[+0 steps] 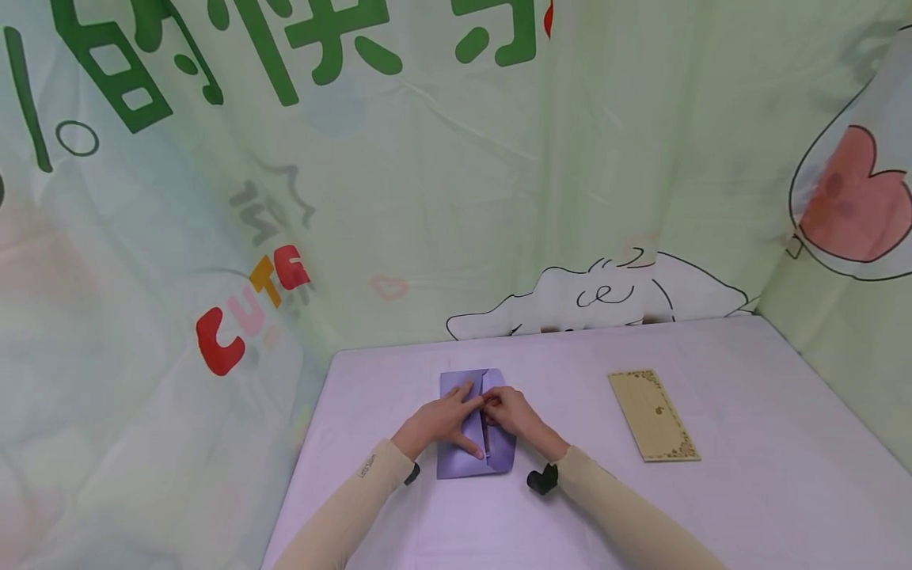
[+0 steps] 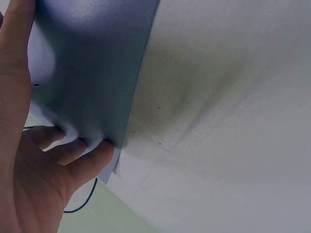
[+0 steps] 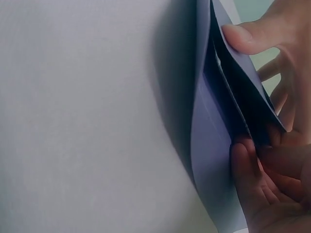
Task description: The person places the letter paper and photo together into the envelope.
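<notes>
A purple envelope [image 1: 456, 463] lies on the table with its flap spread to the right. My left hand [image 1: 443, 417] rests on its body, fingers spread. In the right wrist view, the left thumb [image 3: 240, 39] touches the envelope beside its mouth, which gapes. Inside that mouth runs the thin edge of a sheet [image 3: 232, 94]. My right hand [image 1: 511, 412] is at the mouth, pinching this edge between thumb and finger. How far the sheet reaches inside is hidden. The left wrist view shows the left fingers [image 2: 92, 158] against the envelope [image 2: 97, 63].
A tan rectangular card or envelope [image 1: 651, 416] with a dark patterned border lies to the right. The pale lilac tablecloth [image 1: 563, 522] covers the table. Printed curtains [image 1: 427, 198] hang behind and at the sides.
</notes>
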A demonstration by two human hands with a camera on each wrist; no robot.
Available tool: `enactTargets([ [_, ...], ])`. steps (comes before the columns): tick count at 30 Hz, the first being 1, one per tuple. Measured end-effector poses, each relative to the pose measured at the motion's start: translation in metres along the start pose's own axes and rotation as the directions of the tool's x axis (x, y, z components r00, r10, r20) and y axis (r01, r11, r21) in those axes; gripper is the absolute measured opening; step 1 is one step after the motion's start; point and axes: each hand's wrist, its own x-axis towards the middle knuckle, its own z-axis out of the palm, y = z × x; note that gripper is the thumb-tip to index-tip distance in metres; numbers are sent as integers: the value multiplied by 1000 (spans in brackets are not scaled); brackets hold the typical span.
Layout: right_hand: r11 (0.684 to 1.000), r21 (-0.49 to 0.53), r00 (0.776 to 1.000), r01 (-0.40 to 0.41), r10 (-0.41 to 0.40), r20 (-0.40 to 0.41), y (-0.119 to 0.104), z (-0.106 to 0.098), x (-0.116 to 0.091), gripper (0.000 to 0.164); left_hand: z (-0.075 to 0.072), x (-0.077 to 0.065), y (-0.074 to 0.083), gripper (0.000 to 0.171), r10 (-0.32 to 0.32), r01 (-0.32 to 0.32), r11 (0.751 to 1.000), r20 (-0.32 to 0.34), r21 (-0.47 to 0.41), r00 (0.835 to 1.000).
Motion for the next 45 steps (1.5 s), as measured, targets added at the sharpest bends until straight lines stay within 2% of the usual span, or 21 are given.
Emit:
enactTargets([
  [10, 1000, -21, 1000, 7, -7, 7, -2, -8, -6, 25, 3, 1, -1, 100, 4, -4, 1000, -4, 19, 1000],
  [19, 999, -48, 999, 26, -24, 31, 8, -35, -25, 25, -1, 1, 2, 90, -5, 5, 1000, 12, 4, 1000],
  [35, 988, -121, 992, -91, 80, -93, 40, -89, -64, 26, 1, 1, 1, 88, -19, 20, 999, 25, -25, 1000],
  [45, 973, -161, 971, -168, 134, -199, 49, -134, -93, 29, 3, 3, 1, 88, -14, 14, 1000, 24, -28, 1000],
])
